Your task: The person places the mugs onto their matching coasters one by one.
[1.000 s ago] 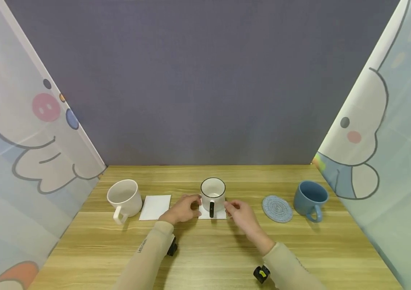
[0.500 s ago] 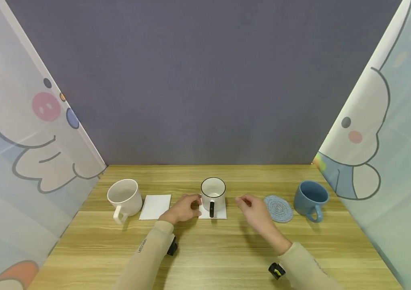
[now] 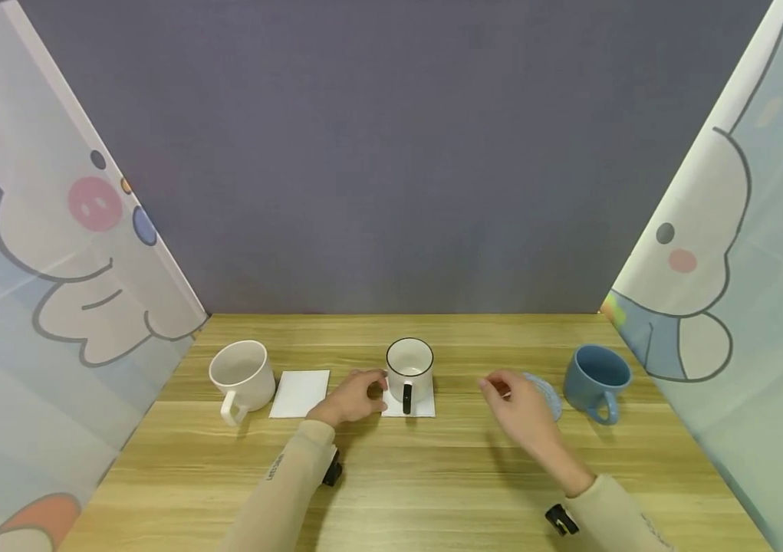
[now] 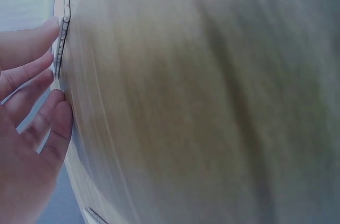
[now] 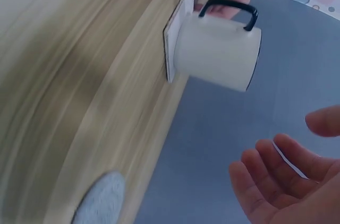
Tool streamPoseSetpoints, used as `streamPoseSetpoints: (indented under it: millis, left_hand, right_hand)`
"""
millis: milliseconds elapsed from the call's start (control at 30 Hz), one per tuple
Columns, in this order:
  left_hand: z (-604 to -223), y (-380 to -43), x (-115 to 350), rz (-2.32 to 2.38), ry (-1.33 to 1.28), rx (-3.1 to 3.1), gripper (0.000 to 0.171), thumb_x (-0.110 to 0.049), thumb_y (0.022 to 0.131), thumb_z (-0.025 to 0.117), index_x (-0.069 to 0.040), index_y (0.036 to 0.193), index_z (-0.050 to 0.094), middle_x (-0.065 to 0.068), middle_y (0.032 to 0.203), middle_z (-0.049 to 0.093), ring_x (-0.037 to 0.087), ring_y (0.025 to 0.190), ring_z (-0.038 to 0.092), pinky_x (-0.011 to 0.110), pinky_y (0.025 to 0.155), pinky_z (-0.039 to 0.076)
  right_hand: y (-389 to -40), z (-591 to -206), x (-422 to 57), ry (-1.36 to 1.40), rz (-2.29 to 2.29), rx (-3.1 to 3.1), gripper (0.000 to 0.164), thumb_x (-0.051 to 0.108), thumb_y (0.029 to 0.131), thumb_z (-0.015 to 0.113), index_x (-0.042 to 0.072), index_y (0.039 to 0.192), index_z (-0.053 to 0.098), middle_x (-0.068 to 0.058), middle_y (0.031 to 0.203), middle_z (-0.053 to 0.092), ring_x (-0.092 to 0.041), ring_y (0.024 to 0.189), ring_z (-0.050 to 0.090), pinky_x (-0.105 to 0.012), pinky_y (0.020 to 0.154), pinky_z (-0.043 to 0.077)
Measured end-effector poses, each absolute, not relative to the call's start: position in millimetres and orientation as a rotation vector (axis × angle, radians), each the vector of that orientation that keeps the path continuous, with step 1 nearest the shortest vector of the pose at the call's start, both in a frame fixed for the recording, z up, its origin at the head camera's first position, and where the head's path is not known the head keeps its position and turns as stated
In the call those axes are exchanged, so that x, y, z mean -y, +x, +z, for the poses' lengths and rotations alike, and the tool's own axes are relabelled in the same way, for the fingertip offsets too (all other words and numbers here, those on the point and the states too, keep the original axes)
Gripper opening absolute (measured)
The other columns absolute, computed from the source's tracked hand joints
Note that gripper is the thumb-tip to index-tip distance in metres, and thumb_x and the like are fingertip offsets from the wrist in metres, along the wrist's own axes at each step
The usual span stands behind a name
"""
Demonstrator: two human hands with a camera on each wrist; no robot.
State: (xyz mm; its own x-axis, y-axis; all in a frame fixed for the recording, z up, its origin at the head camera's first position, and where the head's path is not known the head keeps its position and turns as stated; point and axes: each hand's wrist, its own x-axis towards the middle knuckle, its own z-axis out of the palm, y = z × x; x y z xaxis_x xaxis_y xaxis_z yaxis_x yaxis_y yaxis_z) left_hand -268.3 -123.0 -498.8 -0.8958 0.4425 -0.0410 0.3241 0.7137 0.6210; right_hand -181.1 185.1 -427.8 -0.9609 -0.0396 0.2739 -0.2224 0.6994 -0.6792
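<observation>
A white mug (image 3: 409, 368) with a dark rim and black handle stands upright on a square white coaster (image 3: 426, 408), its handle toward the person. The left hand (image 3: 351, 397) is at that coaster's left edge, thumb and fingers spread apart and touching or very near it; the exact contact is unclear. The right hand (image 3: 521, 410) hovers to the right, holding nothing, fingers loosely bent, as the right wrist view shows. It partly covers a round blue woven coaster (image 3: 548, 395). Right of that coaster stands a blue mug (image 3: 597, 383).
On the left stand a cream mug (image 3: 242, 376) and, beside it, another square white coaster (image 3: 300, 394). The wooden table (image 3: 419, 491) is bounded by a dark grey panel (image 3: 398, 169) behind and printed cartoon curtains on both sides.
From the white coaster's right edge, the right hand has moved away rightward to the round coaster. The left hand and the mugs keep their places; the head view has shifted slightly.
</observation>
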Motion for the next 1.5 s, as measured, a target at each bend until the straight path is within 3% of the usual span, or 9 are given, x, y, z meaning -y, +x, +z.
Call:
streamPoseSetpoints:
  millis: [233,567,867,1033,1367,1500]
  left_hand:
    - [-497.6,-267.8,122.5,0.948,0.62,-2.736,0.02,-0.014,0.087,0.079,-0.016,0.101,0.064,0.009,0.146,0.056,0.038,0.133,0.046,0.055,0.113,0.036]
    - [-497.9,-268.7,121.3,0.953,0.624,-2.736,0.021,-0.014,0.086,0.079,-0.016,0.1,0.064,0.01,0.145,0.057,0.037,0.131,0.048,0.054,0.112,0.037]
    - [-498.6,-268.0,121.2,0.945,0.607,-2.731,0.021,-0.014,0.087,0.079,-0.016,0.102,0.064,0.009,0.146,0.056,0.037,0.132,0.046,0.054,0.112,0.037]
    - [-496.6,-267.6,121.1,0.94,0.611,-2.732,0.022,-0.014,0.087,0.079,-0.016,0.102,0.064,0.009,0.146,0.056,0.038,0.132,0.047,0.056,0.112,0.037]
    - [-497.0,-268.7,118.2,0.92,0.634,-2.745,0.021,-0.014,0.087,0.079,-0.015,0.102,0.064,0.01,0.145,0.057,0.038,0.131,0.048,0.055,0.112,0.036]
    - [-498.0,-268.4,119.1,0.936,0.626,-2.738,0.021,-0.013,0.087,0.079,-0.015,0.101,0.063,0.01,0.145,0.057,0.038,0.131,0.048,0.055,0.111,0.037]
  right_hand:
    - [-178.7,-419.5,-205.0,0.234,0.944,2.61,0.02,0.023,0.098,0.068,0.005,0.102,0.074,-0.003,0.091,0.071,-0.022,0.083,0.067,-0.041,0.073,0.055]
    - [-171.5,-401.5,-226.6,0.189,0.936,2.56,0.023,0.023,0.1,0.065,0.002,0.107,0.073,-0.009,0.098,0.071,-0.027,0.089,0.067,-0.045,0.076,0.056]
    - [-171.2,-407.2,-250.7,0.195,0.927,2.402,0.018,0.016,0.097,0.068,-0.001,0.102,0.073,-0.009,0.092,0.071,-0.026,0.081,0.067,-0.016,0.069,0.051]
    - [-172.3,-413.3,-267.4,0.137,0.909,2.372,0.016,0.014,0.096,0.069,0.0,0.101,0.074,-0.01,0.09,0.072,-0.02,0.078,0.065,-0.006,0.068,0.043]
    - [-172.4,-423.9,-297.6,-0.02,0.893,2.327,0.022,0.017,0.098,0.065,-0.004,0.102,0.072,-0.017,0.09,0.071,0.012,0.076,0.049,-0.009,0.066,0.041]
    - [-172.1,-425.8,-307.6,-0.066,0.908,2.3,0.022,0.016,0.097,0.065,-0.005,0.102,0.072,-0.019,0.09,0.071,0.018,0.076,0.045,-0.008,0.067,0.041]
